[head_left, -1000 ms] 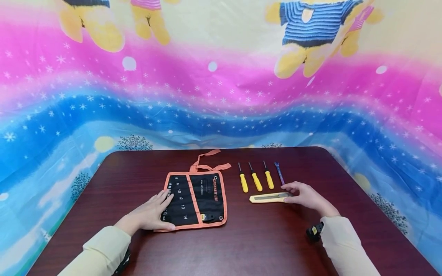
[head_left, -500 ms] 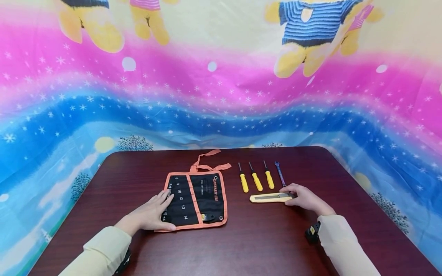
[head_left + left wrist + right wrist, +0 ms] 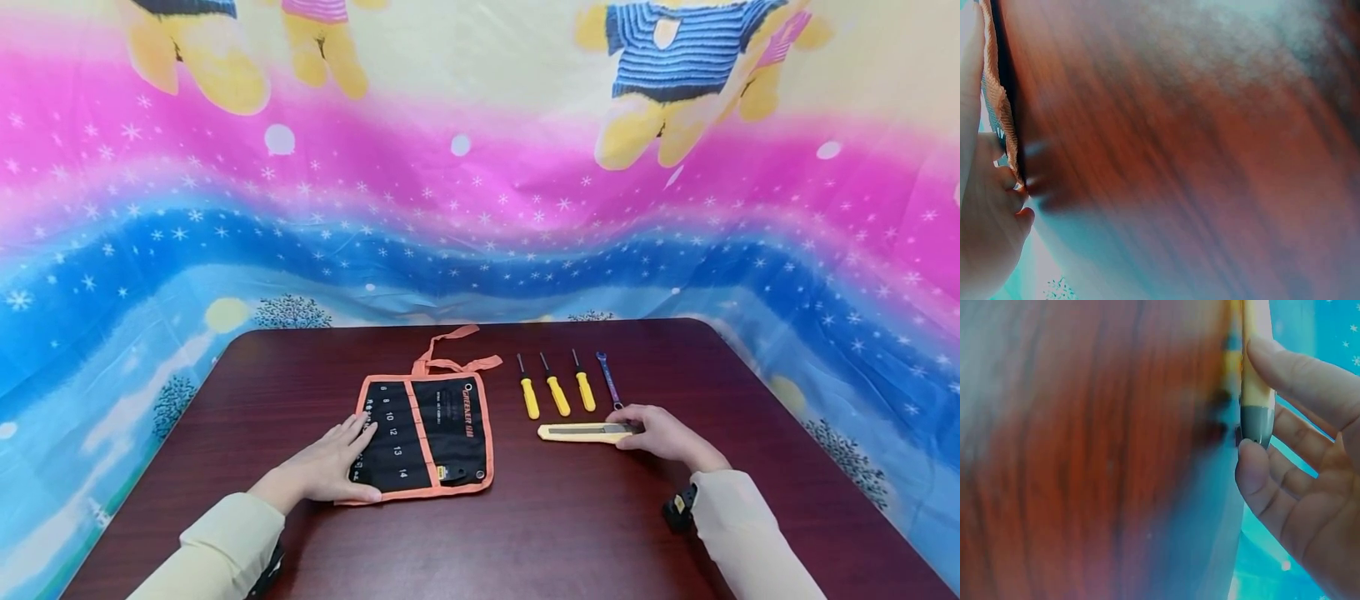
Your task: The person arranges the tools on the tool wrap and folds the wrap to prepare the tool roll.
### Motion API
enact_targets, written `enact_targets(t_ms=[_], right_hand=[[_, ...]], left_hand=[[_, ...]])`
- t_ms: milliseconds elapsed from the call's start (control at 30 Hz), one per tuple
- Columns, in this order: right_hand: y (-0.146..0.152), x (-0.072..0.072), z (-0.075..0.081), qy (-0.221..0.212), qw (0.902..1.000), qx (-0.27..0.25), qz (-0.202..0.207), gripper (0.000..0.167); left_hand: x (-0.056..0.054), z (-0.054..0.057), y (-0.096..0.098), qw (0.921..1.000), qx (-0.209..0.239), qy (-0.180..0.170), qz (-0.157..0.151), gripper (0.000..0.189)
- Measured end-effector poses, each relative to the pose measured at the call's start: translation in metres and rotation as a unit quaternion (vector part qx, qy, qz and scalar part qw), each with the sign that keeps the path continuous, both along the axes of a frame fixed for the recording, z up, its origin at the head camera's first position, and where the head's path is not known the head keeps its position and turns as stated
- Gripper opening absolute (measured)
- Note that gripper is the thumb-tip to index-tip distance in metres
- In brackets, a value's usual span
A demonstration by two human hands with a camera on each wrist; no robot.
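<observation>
My left hand rests with spread fingers on the left edge of a black tool pouch with orange trim and number labels. In the left wrist view the orange trim runs beside the fingers. My right hand holds a pale yellow utility knife by its right end, the other end pointing left. The right wrist view shows the thumb against the knife's yellow body and a fingertip at its grey end. A small black item with a yellow label shows at the pouch's lower right.
Three yellow-handled screwdrivers, left, middle and right, lie in a row behind the knife. To their right is a small wrench, close to my right fingers. Orange ties trail from the pouch's far edge. A printed cloth hangs behind the table.
My right hand has shifted its fingers on the utility knife and moved slightly nearer me. The knife has slid slightly left. The left hand and the pouch stay still.
</observation>
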State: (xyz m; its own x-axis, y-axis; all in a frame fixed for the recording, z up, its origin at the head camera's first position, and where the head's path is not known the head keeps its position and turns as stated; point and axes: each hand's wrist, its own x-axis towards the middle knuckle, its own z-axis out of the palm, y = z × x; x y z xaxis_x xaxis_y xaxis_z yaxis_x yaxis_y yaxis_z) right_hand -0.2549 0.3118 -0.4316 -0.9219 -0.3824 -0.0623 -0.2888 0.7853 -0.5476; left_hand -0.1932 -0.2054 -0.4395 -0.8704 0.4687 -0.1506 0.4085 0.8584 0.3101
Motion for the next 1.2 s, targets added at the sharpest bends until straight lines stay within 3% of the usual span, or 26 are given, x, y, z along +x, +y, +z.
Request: enact_targets(t_ms=[500,867,1200], right_hand=[[-0.043,0.003,0.02,0.02,0.9977,-0.038,0.053,0.034],[-0.095,-0.002,0.019,0.024,0.9871,-0.017,0.157,0.035],[-0.123,-0.002,0.019,0.014,0.9852,-0.006,0.171,0.034]], left_hand=[[0.0,0.001,0.0,1.0,0.002,0.001,0.001,0.112],[0.0,0.0,0.0,1.0,0.002,0.004,-0.004,0.112],[0.0,0.0,0.0,0.9999,0.002,0.008,-0.008,0.112]])
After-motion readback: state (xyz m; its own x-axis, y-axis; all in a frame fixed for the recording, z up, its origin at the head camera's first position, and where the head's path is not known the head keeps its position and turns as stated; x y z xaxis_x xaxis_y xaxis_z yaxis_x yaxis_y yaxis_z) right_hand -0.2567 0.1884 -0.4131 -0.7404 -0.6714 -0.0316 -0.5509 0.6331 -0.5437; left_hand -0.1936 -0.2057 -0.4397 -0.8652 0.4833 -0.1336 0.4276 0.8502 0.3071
